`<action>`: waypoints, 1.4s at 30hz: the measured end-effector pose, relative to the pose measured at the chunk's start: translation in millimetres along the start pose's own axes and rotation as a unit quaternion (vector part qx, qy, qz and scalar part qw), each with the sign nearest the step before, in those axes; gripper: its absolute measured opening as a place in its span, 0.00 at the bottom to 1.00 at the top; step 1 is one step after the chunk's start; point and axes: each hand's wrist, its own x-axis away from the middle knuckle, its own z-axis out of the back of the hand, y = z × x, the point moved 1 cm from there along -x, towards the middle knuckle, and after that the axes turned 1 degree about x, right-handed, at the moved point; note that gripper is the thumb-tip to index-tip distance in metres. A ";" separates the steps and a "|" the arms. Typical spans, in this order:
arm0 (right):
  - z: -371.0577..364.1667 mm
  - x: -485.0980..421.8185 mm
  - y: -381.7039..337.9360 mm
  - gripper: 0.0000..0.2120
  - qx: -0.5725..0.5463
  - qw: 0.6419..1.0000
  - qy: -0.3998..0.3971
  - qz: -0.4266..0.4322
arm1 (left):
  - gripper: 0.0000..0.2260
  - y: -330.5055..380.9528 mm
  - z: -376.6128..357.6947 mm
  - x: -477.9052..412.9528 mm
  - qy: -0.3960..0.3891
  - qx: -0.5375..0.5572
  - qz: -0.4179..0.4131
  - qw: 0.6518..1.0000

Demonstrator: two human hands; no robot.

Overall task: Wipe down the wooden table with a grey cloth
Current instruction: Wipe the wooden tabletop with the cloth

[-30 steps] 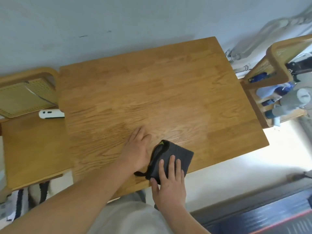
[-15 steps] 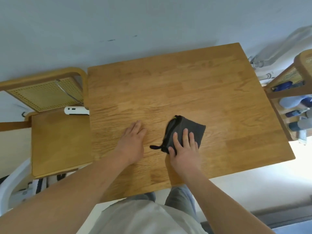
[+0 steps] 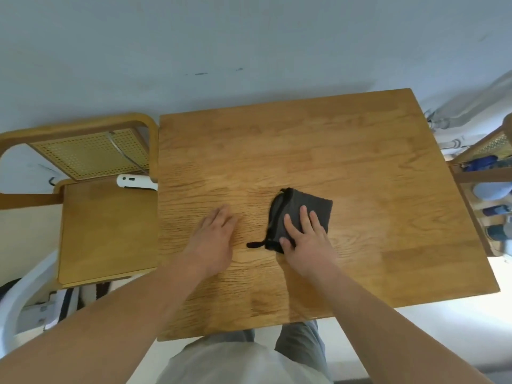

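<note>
A folded dark grey cloth (image 3: 310, 207) lies on the middle of the square wooden table (image 3: 360, 167). A black loop sticks out at its near left corner. My right hand (image 3: 307, 239) lies flat on the near part of the cloth, fingers spread and pressing it down. My left hand (image 3: 214, 241) rests palm down on the bare wood to the left of the cloth, a hand's width away, holding nothing.
A wooden chair with a cane back (image 3: 91, 153) stands at the table's left edge, with a white remote-like object (image 3: 135, 181) on its seat. Another cane chair (image 3: 487, 173) at the right holds blue and grey items. A white wall runs behind the table.
My right hand has pushed the cloth away from the table's near edge toward the middle. My left hand has stayed flat on the wood. The view has shifted so the table sits further right.
</note>
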 end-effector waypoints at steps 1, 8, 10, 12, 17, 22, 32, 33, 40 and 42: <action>-1.3 -3.2 -6.2 0.29 -0.007 1.000 0.008 -0.016 | 0.33 -1.7 -2.8 4.3 0.001 0.000 -0.001 1.000; -75.5 55.4 -37.5 0.29 0.044 0.996 0.040 0.061 | 0.33 -14.4 -23.1 29.0 0.005 0.031 -0.022 0.999; -102.7 79.3 -34.1 0.29 0.063 0.992 0.048 0.097 | 0.33 -12.8 -26.7 28.6 -0.003 0.030 -0.032 0.999; -120.1 98.7 -16.7 0.28 0.090 0.988 0.041 0.123 | 0.33 -5.9 -28.1 24.6 -0.004 0.030 -0.046 0.998; -108.7 117.9 58.6 0.26 0.135 0.980 0.060 0.134 | 0.32 21.9 -27.7 9.6 -0.015 0.034 -0.093 0.995; -63.8 102.4 101.0 0.26 0.069 0.993 0.091 -0.014 | 0.32 35.8 -23.9 -9.8 -0.027 0.011 -0.104 0.994; -39.4 40.0 -8.1 0.30 -0.016 0.998 0.054 -0.033 | 0.33 29.2 14.6 -35.7 -0.007 -0.023 -0.046 0.999; -33.6 33.4 -3.8 0.30 0.011 0.999 0.041 0.020 | 0.34 27.5 18.3 -40.7 -0.007 -0.032 -0.042 0.999; 51.1 -48.5 50.5 0.30 0.059 0.998 -0.013 0.026 | 0.48 24.4 40.6 -85.7 -0.048 -0.065 0.045 0.996; 76.6 -79.5 55.7 0.30 0.036 0.999 -0.005 -0.011 | 0.56 20.1 47.2 -97.3 -0.063 -0.054 0.089 0.993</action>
